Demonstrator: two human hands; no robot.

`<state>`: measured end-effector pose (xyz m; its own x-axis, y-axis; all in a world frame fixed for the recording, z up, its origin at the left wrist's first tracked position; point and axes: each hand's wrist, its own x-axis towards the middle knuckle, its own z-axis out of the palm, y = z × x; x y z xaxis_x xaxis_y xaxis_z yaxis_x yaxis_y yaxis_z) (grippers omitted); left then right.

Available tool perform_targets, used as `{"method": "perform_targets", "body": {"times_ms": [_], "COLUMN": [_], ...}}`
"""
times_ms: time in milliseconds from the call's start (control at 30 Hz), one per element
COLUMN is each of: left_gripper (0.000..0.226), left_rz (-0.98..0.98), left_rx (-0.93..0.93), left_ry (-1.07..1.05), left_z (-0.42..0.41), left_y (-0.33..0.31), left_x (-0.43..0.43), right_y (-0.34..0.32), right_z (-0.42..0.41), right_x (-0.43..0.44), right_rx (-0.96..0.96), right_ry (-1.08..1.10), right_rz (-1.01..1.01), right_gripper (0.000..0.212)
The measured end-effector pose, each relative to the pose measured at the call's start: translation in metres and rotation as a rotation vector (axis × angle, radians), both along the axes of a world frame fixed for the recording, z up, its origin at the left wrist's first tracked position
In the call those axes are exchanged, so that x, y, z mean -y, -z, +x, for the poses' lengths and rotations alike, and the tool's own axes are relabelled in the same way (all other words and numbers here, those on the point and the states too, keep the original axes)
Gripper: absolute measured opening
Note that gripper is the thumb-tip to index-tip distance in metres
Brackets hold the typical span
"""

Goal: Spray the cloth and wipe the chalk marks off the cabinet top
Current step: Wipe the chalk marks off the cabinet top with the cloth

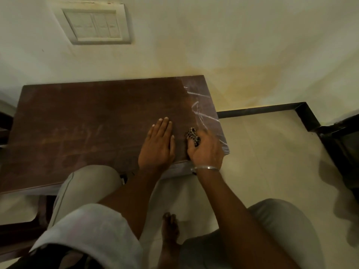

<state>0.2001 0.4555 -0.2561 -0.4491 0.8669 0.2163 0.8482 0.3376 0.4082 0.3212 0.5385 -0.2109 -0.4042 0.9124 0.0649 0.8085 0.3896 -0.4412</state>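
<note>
A grey sleeve [93, 235] on the left arm fills the lower left, closest to the lens, with a bare foot [171, 230] on the pale floor [272, 156] between the two forearms. A knee in light trousers [87, 183] presses up against the front edge of the cabinet.

The left hand [157, 144] lies flat, palm down, on the dark wooden tabletop [77, 123], its fingers [165, 123] straight, held close together and gripping nothing. Just beside it, to the right, the right hand [206, 150] is closed over a bunched cloth [192, 135], a dark and light patterned rag of which only a small wad shows past the knuckles; the rest is hidden under the palm. The hand is blurred. A thin metal bangle [206, 168] circles the right wrist at the cabinet's front edge.

The cloth sits near the right front corner of the tabletop, touching the wood. White chalk marks [202, 111] run as scratchy crossing lines along the right end of the surface, just beyond and right of the cloth. The left and middle of the tabletop show only faint pale smears.

The cabinet stands against a cream wall [233, 45] stained yellowish behind its right end. A switch plate [95, 26] is set in the wall above the left part of the cabinet.
</note>
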Motion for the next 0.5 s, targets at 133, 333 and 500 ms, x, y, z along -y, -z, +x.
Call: {"method": "perform_targets", "body": {"times_ms": [133,333,500], "left_gripper": [0.055,0.055,0.056], "left_rz": [-0.038,-0.069,-0.07], "left_rx": [-0.029,-0.053,-0.046], "left_ry": [-0.029,-0.048,-0.056], "left_z": [0.002,0.002,0.003], "left_y": [0.0,0.003,0.001], "left_x": [-0.002,-0.004,-0.004], "right_y": [0.009,0.007,0.004], "right_z": [0.015,0.003,-0.005], "right_x": [0.005,-0.009,-0.017], "right_rx": [-0.025,-0.028,-0.022], "right_ry": [-0.011,0.01,0.047], "right_rz": [0.031,0.018,-0.01], "right_gripper": [0.021,0.021,0.026]}}
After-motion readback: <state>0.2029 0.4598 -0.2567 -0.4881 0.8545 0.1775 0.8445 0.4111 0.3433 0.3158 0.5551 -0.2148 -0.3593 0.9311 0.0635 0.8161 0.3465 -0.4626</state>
